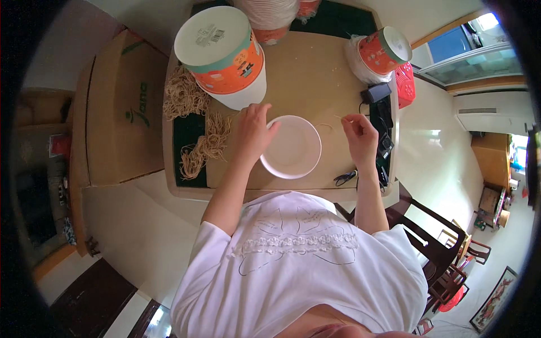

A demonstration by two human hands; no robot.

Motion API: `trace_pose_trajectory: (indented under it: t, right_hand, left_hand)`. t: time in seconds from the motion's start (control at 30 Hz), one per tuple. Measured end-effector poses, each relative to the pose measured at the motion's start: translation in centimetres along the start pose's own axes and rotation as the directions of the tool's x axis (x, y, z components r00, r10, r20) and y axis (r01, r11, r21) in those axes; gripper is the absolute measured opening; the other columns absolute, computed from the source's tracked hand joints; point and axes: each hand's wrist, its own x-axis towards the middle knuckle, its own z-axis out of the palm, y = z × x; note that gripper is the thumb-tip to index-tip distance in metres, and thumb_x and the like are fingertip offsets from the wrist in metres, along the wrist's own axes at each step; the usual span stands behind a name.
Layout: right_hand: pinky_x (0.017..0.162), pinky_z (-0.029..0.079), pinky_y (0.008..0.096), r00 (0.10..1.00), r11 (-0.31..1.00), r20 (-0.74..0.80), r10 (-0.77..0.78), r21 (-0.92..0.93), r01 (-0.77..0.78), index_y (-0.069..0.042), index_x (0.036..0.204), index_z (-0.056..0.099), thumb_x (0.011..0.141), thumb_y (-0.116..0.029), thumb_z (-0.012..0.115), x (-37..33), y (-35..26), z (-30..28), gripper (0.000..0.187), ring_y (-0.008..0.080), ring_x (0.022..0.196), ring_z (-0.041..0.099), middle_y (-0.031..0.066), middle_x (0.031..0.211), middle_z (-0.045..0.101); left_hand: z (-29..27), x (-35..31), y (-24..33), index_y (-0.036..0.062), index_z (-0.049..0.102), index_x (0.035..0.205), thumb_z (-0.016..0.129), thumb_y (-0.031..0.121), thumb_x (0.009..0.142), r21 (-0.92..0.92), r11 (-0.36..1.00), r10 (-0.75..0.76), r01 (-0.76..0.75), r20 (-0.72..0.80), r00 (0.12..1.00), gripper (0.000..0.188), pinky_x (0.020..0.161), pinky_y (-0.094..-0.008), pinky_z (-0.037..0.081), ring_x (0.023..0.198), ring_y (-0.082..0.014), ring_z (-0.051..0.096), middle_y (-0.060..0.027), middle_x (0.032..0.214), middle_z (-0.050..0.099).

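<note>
Only the head view to go on here. The white tub (pixel 291 147) sits mouth up on the counter (pixel 304 67), right in front of the person and between the two hands. Looks like thin card or plastic to me, so I'd bet it's light and a bit springy: easy to nudge, easy to dent if you squeeze hard. The walls look smooth, so maybe slightly slick. I'd take it by the rim, or cup the side.

Left hand (pixel 255 132) is at the tub's left edge, fingers loosely spread, thumb out over the rim. Can't tell if it's actually pressing; nothing seems gripped.

Right hand (pixel 362 135) is off to the tub's right, well clear of it, fingers pinched together on what looks like a thin tan strand (pixel 337 117). That stuff should be limp and nearly weightless, so pinch it near the end. Loose cord bundles (pixel 207 147) lie left of the left hand.
</note>
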Motion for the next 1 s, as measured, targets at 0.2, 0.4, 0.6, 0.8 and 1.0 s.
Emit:
trace_pose_trajectory:
  t: [0.2, 0.4, 0.6, 0.8, 1.0]
  right_hand:
    - [0.053, 0.035, 0.0196, 0.998, 0.997, 0.028, 0.064, -0.038, -0.063, 0.000, 0.086, 0.063, 0.084, -0.004, 0.067, -0.5, 0.7, -1.1, 0.006, 0.0039, 0.058, 0.041, -0.0033, 0.064, 0.049]
    - [0.054, 0.037, 0.0211, 0.990, 0.994, 0.087, 0.110, 0.007, -0.111, -0.001, 0.087, 0.064, 0.084, -0.006, 0.068, -0.5, 3.7, 0.8, 0.008, 0.0052, 0.058, 0.043, -0.0010, 0.064, 0.052]
    - [0.054, 0.038, 0.0213, 0.995, 0.999, 0.094, 0.036, -0.016, -0.035, -0.002, 0.087, 0.064, 0.084, -0.006, 0.068, -0.5, 3.0, 2.3, 0.007, 0.0052, 0.059, 0.044, -0.0003, 0.065, 0.053]
    - [0.054, 0.036, 0.0190, 0.997, 0.991, 0.015, 0.081, 0.109, -0.082, 0.000, 0.087, 0.064, 0.087, -0.004, 0.064, -0.6, 2.2, 0.9, 0.003, 0.0028, 0.061, 0.043, -0.0044, 0.068, 0.054]
    - [0.054, 0.035, 0.0186, 0.996, 0.993, 0.024, 0.086, 0.078, -0.087, -0.001, 0.087, 0.063, 0.086, -0.004, 0.065, -1.0, 3.3, 0.6, 0.004, 0.0025, 0.060, 0.042, -0.0048, 0.067, 0.052]
  left_hand:
    - [1.3, -3.0, -4.7, 0.0011, 0.057, 0.097, 0.072, 0.033, 0.080, -0.285, 0.861, -0.383, 0.420, 0.179, 0.906, 0.039, 0.077, -0.0432, 0.050, 0.084, -0.0334, 0.063, -0.0150, 0.088, 0.066]
    - [2.4, -8.0, -2.3, 0.0026, 0.053, 0.090, 0.070, 0.030, 0.078, -0.105, 0.909, -0.357, 0.404, 0.307, 0.882, 0.034, 0.070, -0.0418, 0.050, 0.080, -0.0345, 0.064, -0.0162, 0.084, 0.065]
    - [0.6, -5.7, -4.3, 0.0009, 0.058, 0.084, 0.065, 0.014, 0.080, -0.259, 0.855, -0.388, 0.449, 0.255, 0.886, 0.015, 0.062, -0.0388, 0.049, 0.068, -0.0283, 0.064, -0.0149, 0.075, 0.065]
    - [-1.4, -4.9, -5.8, -0.0008, 0.061, 0.084, 0.063, 0.014, 0.080, -0.496, 0.701, -0.367, 0.513, 0.366, 0.855, 0.015, 0.058, -0.0348, 0.048, 0.060, -0.0220, 0.063, -0.0131, 0.068, 0.065]
    - [-1.5, -5.2, -4.5, -0.0006, 0.060, 0.082, 0.065, 0.015, 0.079, -0.325, 0.866, -0.345, 0.381, 0.163, 0.924, 0.016, 0.059, -0.0385, 0.049, 0.060, -0.0290, 0.062, -0.0149, 0.068, 0.064]
